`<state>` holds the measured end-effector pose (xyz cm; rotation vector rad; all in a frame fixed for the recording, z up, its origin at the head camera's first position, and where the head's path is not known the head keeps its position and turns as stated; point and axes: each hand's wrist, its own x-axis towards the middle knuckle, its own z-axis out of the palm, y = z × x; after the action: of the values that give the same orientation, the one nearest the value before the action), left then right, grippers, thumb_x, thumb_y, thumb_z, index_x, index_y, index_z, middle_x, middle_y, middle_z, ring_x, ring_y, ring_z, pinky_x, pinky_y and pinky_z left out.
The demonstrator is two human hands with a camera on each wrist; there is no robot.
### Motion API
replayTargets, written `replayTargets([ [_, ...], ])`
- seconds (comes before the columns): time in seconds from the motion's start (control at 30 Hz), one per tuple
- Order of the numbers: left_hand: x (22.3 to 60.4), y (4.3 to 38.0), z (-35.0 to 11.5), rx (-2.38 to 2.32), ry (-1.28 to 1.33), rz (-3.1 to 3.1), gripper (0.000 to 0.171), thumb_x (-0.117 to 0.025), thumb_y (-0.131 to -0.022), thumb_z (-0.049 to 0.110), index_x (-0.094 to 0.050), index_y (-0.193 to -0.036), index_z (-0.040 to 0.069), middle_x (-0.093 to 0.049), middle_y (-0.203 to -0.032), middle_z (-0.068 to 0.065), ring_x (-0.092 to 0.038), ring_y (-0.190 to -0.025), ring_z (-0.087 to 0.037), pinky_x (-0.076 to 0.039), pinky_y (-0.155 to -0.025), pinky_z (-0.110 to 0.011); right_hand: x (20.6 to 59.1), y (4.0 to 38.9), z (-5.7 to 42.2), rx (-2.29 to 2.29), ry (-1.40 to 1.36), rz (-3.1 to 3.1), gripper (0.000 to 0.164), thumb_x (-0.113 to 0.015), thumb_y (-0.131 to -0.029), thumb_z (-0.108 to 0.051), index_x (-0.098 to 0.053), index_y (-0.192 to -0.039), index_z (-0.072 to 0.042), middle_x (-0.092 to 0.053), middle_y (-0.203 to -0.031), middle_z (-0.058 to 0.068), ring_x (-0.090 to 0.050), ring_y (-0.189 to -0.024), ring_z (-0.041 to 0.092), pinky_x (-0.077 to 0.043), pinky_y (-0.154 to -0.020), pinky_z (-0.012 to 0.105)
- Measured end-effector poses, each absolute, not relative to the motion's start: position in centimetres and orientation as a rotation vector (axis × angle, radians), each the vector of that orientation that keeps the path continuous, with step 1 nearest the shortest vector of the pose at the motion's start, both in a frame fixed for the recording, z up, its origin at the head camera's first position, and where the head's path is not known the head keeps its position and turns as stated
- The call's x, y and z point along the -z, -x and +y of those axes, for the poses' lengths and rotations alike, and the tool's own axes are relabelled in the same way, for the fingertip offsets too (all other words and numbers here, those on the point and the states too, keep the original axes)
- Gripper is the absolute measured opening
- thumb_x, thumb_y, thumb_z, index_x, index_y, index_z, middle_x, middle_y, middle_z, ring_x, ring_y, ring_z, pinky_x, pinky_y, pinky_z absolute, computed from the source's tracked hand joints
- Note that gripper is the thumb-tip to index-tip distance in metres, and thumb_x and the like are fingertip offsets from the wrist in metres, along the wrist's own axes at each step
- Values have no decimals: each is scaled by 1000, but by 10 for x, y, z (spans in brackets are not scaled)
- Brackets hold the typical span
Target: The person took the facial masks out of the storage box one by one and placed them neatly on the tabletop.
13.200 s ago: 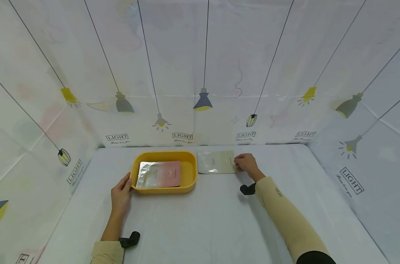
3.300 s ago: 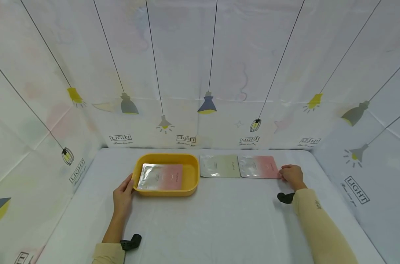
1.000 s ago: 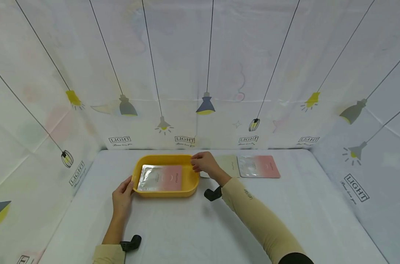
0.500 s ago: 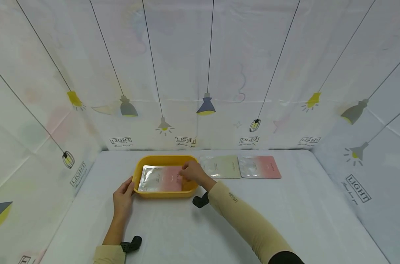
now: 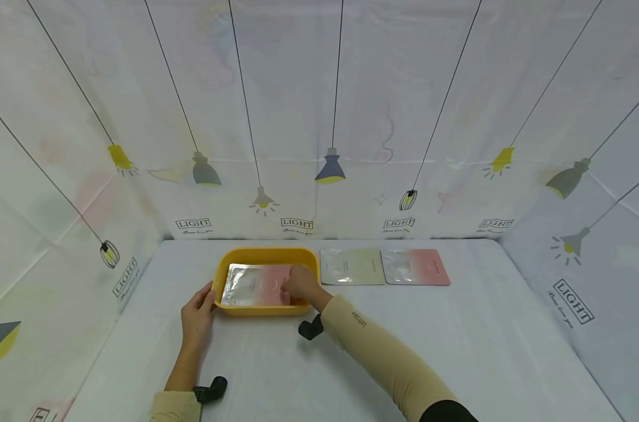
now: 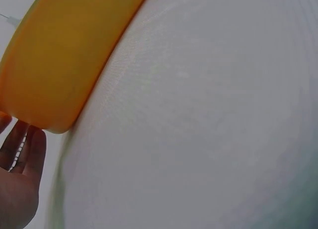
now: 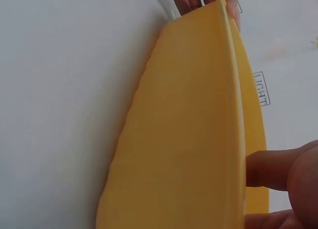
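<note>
A yellow plastic tray [image 5: 266, 312] stands at the back left of the table, with a silver-and-pink foil sachet [image 5: 253, 285], like a sheet-mask packet, lying flat in it. My left hand [image 5: 196, 316] holds the tray's left end, thumb over the rim and fingers against the outer wall. My right hand [image 5: 301, 285] reaches over the front right wall, its fingertips at the sachet's right edge. In the right wrist view the tray wall [image 7: 174, 114] hides the tips of my right thumb [image 7: 271, 169] and finger, so their grip does not show. Any sachets underneath are hidden.
Right of the tray lie a silver-and-green sachet [image 5: 352, 267] and, beside it, another silver-and-pink sachet [image 5: 415, 267], both flat in a row. A white cloth covers the table [image 5: 277, 369]. Lamp-printed sheets [image 5: 319, 117] hang behind and at both sides.
My right hand has moved left from the far pink sachet, over the green one, and down into the tray. Since the oldest frame a pink sachet has joined the row. My left hand stays.
</note>
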<state>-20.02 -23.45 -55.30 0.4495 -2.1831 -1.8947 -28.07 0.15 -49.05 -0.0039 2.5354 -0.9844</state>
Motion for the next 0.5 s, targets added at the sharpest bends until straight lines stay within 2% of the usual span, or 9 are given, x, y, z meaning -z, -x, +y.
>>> replayTargets([
  [0.13,552,201,-234,1901,-451,-2182,47,-49,-102,32,-50,-141,6,-53,-144,-13,-56,-119,-14,-49,-81,-3,490,278,2,1082,-21,2543,16,-70,-80,-7,-59,-91,-3,-54,-76,7,-53,-66,20,-42,-53,23],
  [0.27,552,201,-235,1905,-441,-2178,47,-49,-103,31,-49,-141,4,-52,-144,-15,-57,-117,-12,-49,-81,-3,490,278,2,1233,-99,2510,8,-69,-81,-5,-63,-80,1,-52,-67,6,-51,-60,20,-40,-49,23],
  [0.33,552,202,-235,1905,-446,-2174,46,-49,-102,31,-50,-141,5,-52,-143,-15,-57,-115,-9,-49,-81,-3,491,278,1,1298,-138,2496,11,-67,-83,-5,-65,-74,1,-52,-62,5,-52,-57,20,-41,-47,22],
  [0.4,553,201,-235,1900,-435,-2178,46,-49,-103,30,-50,-141,4,-52,-144,-16,-58,-115,-9,-49,-81,-3,492,278,1,1344,-164,2494,14,-66,-84,-5,-66,-71,0,-55,-61,5,-54,-55,19,-45,-47,22],
  [0.5,553,201,-235,1898,-445,-2178,45,-49,-103,30,-51,-140,5,-54,-142,-14,-58,-113,-7,-49,-81,-3,492,276,-2,1399,-189,2477,10,-67,-85,-5,-67,-76,-2,-60,-66,7,-59,-58,19,-52,-52,22],
])
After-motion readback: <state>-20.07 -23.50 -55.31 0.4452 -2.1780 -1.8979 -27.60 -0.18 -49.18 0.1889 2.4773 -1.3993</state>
